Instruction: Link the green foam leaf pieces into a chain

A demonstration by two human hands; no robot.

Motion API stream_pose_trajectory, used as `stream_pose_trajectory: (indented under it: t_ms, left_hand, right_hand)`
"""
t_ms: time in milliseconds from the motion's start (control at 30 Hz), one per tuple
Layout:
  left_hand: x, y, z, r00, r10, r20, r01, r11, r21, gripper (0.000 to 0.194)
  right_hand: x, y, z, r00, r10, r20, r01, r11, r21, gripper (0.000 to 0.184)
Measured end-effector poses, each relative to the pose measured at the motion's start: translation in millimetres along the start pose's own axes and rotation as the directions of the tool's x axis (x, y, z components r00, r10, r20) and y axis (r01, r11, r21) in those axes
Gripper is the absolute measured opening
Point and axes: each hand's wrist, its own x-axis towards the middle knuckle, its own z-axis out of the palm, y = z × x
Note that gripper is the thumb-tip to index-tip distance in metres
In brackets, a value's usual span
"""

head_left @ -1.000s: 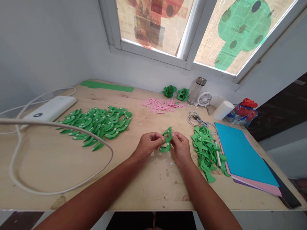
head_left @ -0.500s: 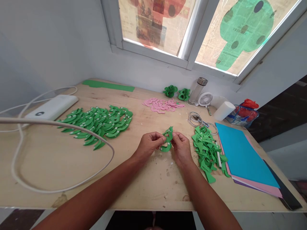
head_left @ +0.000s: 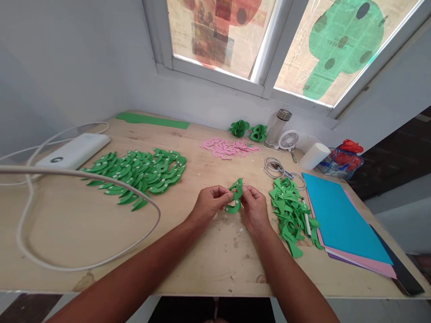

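Note:
A curvy green paper cutout (head_left: pixel 235 207) with small white squares on it is held above the wooden table (head_left: pixel 202 278). My left hand (head_left: pixel 213 202) pinches its left edge between thumb and fingers. On the opposite edge, my right hand (head_left: pixel 254 205) grips it the same way, close to its upper part. Left of my hands lies a spread pile of green cutouts (head_left: pixel 141 172), many with white squares. Green paper scraps (head_left: pixel 291 215) are heaped to the right, with a white marker (head_left: pixel 306 220) on them.
Pink cutouts (head_left: pixel 229 148) lie farther back, before two green paper balls (head_left: pixel 239 128). A bottle (head_left: pixel 279 125), small fan (head_left: pixel 288 139) and scissors (head_left: pixel 288 174) are at back right. Coloured sheets (head_left: pixel 343 215) cover the right side. A cable (head_left: pixel 87 269) loops from the white power bank (head_left: pixel 72 150).

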Motion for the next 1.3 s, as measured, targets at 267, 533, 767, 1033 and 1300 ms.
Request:
stream_pose_trajectory:
  t_ms: [267,533,767,1033,1300]
  left_hand:
    - [-0.6,1.7,0.6,1.0,0.005,-0.002,-0.005,1.0,0.021,0.024]
    - [-1.2,2.6,1.6,1.0,0.0,-0.012,0.0,1.0,0.003,0.024]
    - [-2.0,2.4,1.9,1.0,-0.008,-0.011,0.008,1.0,-0.002,0.024]
    - [-2.0,3.1,2.2,1.0,-0.026,-0.004,0.026,1.0,0.005,0.024]
    - [-1.0,1.9,1.3,1.0,-0.008,0.019,0.008,1.0,0.01,0.024]
  right_hand:
    - [-1.9,-2.0,1.2,1.0,0.004,0.005,-0.004,1.0,-0.001,0.021]
    - [-0.9,-0.9,0.9,1.0,0.008,0.008,-0.008,1.0,0.024,0.02]
    - [-0.8,-1.0,0.9,1.0,0.021,0.002,-0.021,0.999,0.031,0.021]
    - [-1.1,-0.4,0.8,1.0,0.011,0.002,-0.011,1.0,0.012,0.021]
    - [-1.0,-1.5,1.3,1.0,0.005,-0.003,-0.005,1.0,0.012,0.022]
